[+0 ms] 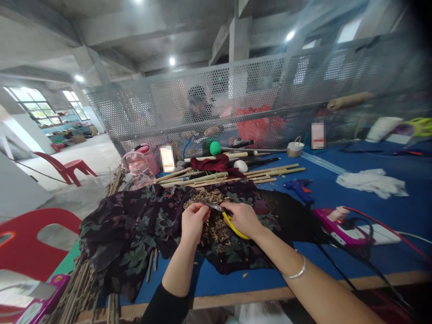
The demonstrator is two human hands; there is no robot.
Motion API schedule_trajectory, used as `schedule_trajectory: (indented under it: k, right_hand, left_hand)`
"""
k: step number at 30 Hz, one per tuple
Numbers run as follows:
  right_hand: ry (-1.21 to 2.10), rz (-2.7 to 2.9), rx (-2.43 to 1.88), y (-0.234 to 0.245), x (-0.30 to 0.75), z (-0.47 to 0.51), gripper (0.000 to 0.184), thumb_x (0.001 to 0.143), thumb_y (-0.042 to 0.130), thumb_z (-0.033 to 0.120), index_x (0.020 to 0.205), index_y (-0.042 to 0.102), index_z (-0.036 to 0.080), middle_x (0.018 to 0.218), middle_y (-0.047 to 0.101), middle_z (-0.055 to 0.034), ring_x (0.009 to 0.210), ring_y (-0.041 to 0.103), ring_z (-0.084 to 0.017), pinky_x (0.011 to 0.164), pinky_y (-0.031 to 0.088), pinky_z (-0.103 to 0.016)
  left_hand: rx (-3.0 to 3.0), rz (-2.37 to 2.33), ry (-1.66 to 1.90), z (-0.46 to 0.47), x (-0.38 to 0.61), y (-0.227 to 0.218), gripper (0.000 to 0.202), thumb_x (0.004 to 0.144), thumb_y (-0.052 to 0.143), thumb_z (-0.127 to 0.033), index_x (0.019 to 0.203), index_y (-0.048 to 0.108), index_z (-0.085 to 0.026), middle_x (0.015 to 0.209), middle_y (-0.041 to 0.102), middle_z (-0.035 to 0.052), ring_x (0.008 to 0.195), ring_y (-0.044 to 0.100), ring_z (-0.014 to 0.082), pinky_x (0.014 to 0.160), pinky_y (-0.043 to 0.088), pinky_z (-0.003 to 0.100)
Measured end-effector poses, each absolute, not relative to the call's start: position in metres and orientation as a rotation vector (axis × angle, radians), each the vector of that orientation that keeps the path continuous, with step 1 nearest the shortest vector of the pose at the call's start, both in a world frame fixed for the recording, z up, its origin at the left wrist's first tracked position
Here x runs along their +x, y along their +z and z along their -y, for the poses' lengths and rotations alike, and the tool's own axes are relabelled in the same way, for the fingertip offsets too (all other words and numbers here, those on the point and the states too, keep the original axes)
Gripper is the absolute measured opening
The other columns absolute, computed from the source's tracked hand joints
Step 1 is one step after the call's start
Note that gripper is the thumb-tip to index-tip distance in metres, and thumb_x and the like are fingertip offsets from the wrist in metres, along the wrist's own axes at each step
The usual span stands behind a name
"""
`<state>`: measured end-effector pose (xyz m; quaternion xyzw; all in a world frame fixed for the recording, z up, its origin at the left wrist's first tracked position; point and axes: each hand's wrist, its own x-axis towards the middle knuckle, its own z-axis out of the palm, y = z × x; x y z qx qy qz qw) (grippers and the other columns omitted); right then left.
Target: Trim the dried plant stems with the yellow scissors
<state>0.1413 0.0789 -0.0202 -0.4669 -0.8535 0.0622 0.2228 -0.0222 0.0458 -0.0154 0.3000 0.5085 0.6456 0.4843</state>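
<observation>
My right hand (243,218) grips yellow-handled scissors (222,213), blades pointing left over a pile of dry brown plant bits (212,211). My left hand (194,221) is closed in a pinch at the blade tips, holding a small piece I cannot make out. The pile rests on a dark floral cloth (135,229) spread across the blue table (337,198). A silver bangle (297,272) circles my right wrist.
Bamboo sticks (236,176) lie behind the cloth, with a pink bottle (140,166), green ball (215,148) and blue glue gun (300,189). A purple iron (340,225) sits right. Red chairs (67,168) stand left. A person sits behind the mesh fence (199,108).
</observation>
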Motion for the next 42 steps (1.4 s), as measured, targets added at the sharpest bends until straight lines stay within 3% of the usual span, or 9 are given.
schedule_trajectory:
  k: [5, 8, 13, 17, 22, 25, 34, 38, 42]
  right_hand:
    - [0.195, 2.277, -1.231, -0.023, 0.143, -0.083, 0.036, 0.071, 0.054, 0.021, 0.106, 0.061, 0.024, 0.099, 0.069, -0.003, 0.088, 0.064, -0.019, 0.074, 0.045, -0.026]
    - [0.21, 2.206, -1.217, -0.025, 0.144, -0.086, 0.035, 0.071, 0.054, 0.023, 0.106, 0.06, 0.022, 0.097, 0.069, -0.0036, 0.082, 0.063, -0.018, 0.072, 0.045, -0.026]
    - [0.238, 2.148, -1.247, -0.028, 0.144, -0.089, 0.03, 0.071, 0.054, 0.025, 0.1, 0.061, 0.022, 0.077, 0.066, -0.0017, 0.064, 0.058, -0.015, 0.058, 0.039, -0.023]
    - [0.283, 2.124, -1.279, -0.029, 0.145, -0.091, 0.03, 0.07, 0.054, 0.028, 0.099, 0.062, 0.02, 0.07, 0.062, -0.0003, 0.058, 0.055, -0.014, 0.054, 0.035, -0.022]
    - [0.296, 2.126, -1.226, -0.028, 0.148, -0.091, 0.028, 0.071, 0.053, 0.028, 0.096, 0.061, 0.02, 0.066, 0.06, 0.0007, 0.057, 0.054, -0.013, 0.053, 0.033, -0.021]
    - [0.321, 2.145, -1.203, -0.027, 0.148, -0.09, 0.027, 0.07, 0.054, 0.027, 0.095, 0.061, 0.021, 0.066, 0.061, 0.0011, 0.056, 0.054, -0.012, 0.054, 0.033, -0.021]
    - [0.322, 2.127, -1.253, -0.022, 0.15, -0.089, 0.029, 0.07, 0.056, 0.025, 0.098, 0.061, 0.022, 0.068, 0.062, 0.0011, 0.057, 0.054, -0.012, 0.054, 0.032, -0.021]
    - [0.325, 2.128, -1.257, -0.021, 0.15, -0.089, 0.029, 0.069, 0.057, 0.025, 0.098, 0.061, 0.022, 0.065, 0.06, 0.002, 0.056, 0.052, -0.012, 0.053, 0.031, -0.021]
    - [0.319, 2.138, -1.24, -0.02, 0.15, -0.089, 0.028, 0.07, 0.057, 0.025, 0.097, 0.06, 0.023, 0.065, 0.059, 0.0026, 0.056, 0.051, -0.012, 0.053, 0.029, -0.021]
  left_hand:
    - [1.087, -1.606, 1.533, -0.051, -0.045, -0.02, 0.032, 0.065, 0.066, -0.035, 0.088, 0.065, -0.013, 0.054, 0.056, -0.0019, 0.046, 0.046, 0.0091, 0.049, 0.037, 0.021]
    - [1.276, -1.86, 1.559, -0.05, -0.061, -0.017, 0.041, 0.072, 0.061, -0.033, 0.108, 0.061, -0.013, 0.058, 0.058, -0.0005, 0.051, 0.049, 0.0123, 0.054, 0.037, 0.023]
    - [1.47, -2.12, 1.242, -0.026, -0.075, -0.001, 0.013, 0.072, 0.059, -0.028, 0.077, 0.065, -0.018, 0.065, 0.061, 0.0025, 0.061, 0.053, 0.0151, 0.06, 0.035, 0.024]
    - [1.585, -2.04, 0.849, 0.004, -0.071, 0.002, 0.007, 0.069, 0.06, -0.023, 0.064, 0.061, -0.019, 0.058, 0.059, 0.0007, 0.056, 0.051, 0.0135, 0.054, 0.03, 0.023]
    - [1.676, -2.067, 0.554, 0.02, -0.052, -0.01, 0.014, 0.058, 0.069, -0.02, 0.071, 0.065, -0.018, 0.07, 0.064, 0.0052, 0.066, 0.056, 0.0178, 0.057, 0.031, 0.024]
    - [1.731, -2.099, 0.51, 0.017, -0.044, -0.016, 0.01, 0.06, 0.067, -0.019, 0.07, 0.066, -0.018, 0.076, 0.065, 0.0089, 0.074, 0.058, 0.021, 0.062, 0.032, 0.026]
    - [1.634, -1.872, 0.626, 0.016, -0.056, -0.016, 0.007, 0.066, 0.06, -0.021, 0.061, 0.059, -0.017, 0.055, 0.054, -0.0015, 0.053, 0.046, 0.0123, 0.053, 0.029, 0.023]
    - [1.621, -1.854, 0.737, 0.017, -0.051, -0.015, 0.012, 0.063, 0.063, -0.018, 0.075, 0.06, -0.017, 0.058, 0.054, -0.0029, 0.055, 0.047, 0.012, 0.053, 0.031, 0.021]
    - [1.868, -1.637, 0.73, 0.014, -0.03, -0.009, 0.011, 0.07, 0.057, -0.016, 0.075, 0.066, -0.019, 0.072, 0.061, 0.0027, 0.069, 0.054, 0.0151, 0.064, 0.038, 0.023]
